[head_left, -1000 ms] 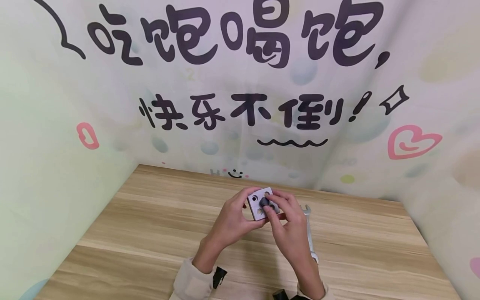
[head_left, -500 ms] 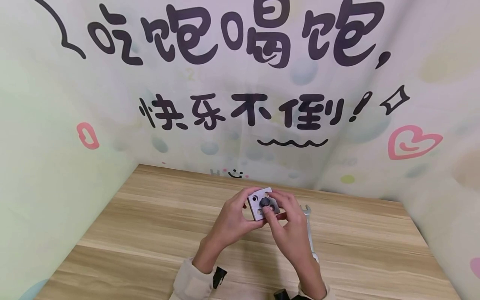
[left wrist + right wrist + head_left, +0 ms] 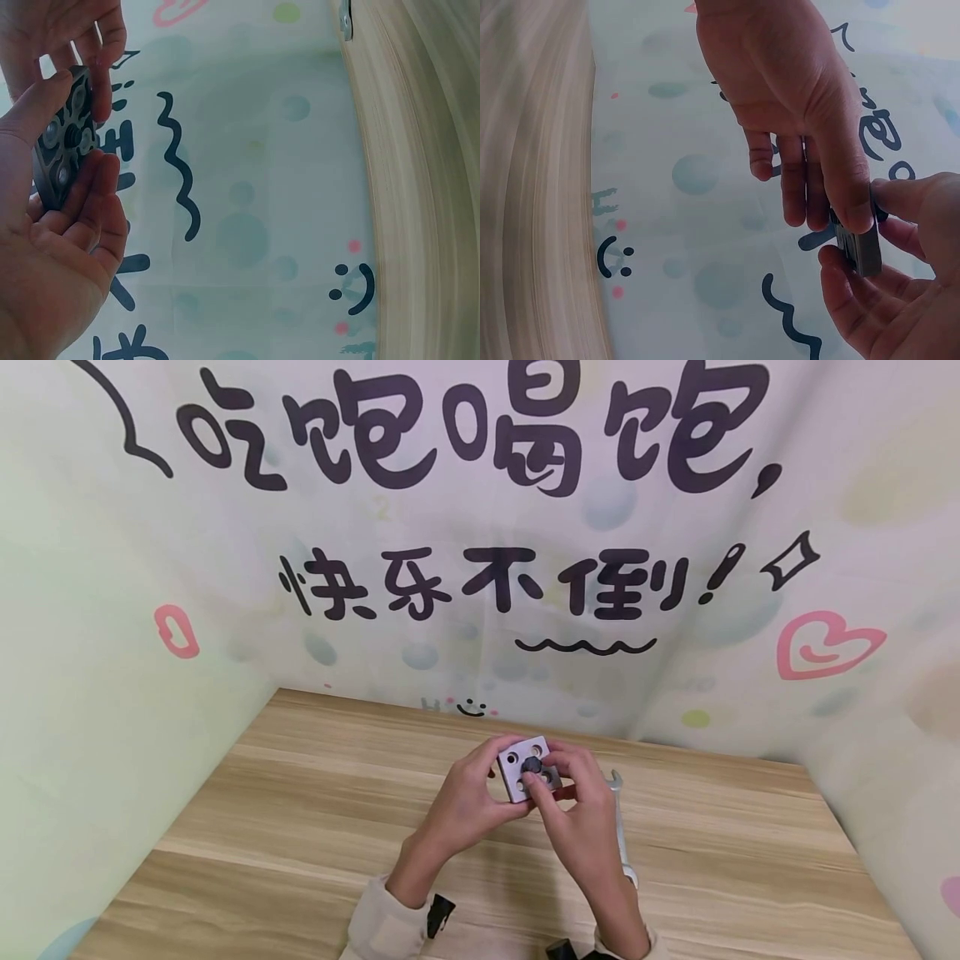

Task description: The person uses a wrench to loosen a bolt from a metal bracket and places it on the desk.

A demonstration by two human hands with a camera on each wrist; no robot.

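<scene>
Holding a square grey metal block (image 3: pixel 522 769) above a wooden table (image 3: pixel 300 827), a person works at it with both hands close to the table's far edge, where a printed backdrop (image 3: pixel 480 568) rises straight from the wood. The left hand (image 3: pixel 468 797) grips the block from its left side, thumb curled over the near edge and fingers wrapped behind; the left wrist view shows those fingers cupped against the block's back. The right hand (image 3: pixel 581 822) comes in from the right, its thumb and forefinger pinching a dark round knob (image 3: pixel 531 765) seated in the block's face, the other fingers loosely curled beside it. The block's holed face tilts up toward the person, and being square it shows no clear long axis. A silver wrench (image 3: pixel 619 827) lies flat on the table just right of the right hand, its length running from near to far, open jaw at the far end. Bare wood spreads wide to the left and toward the near edge; backdrop panels close in the left and right sides.
</scene>
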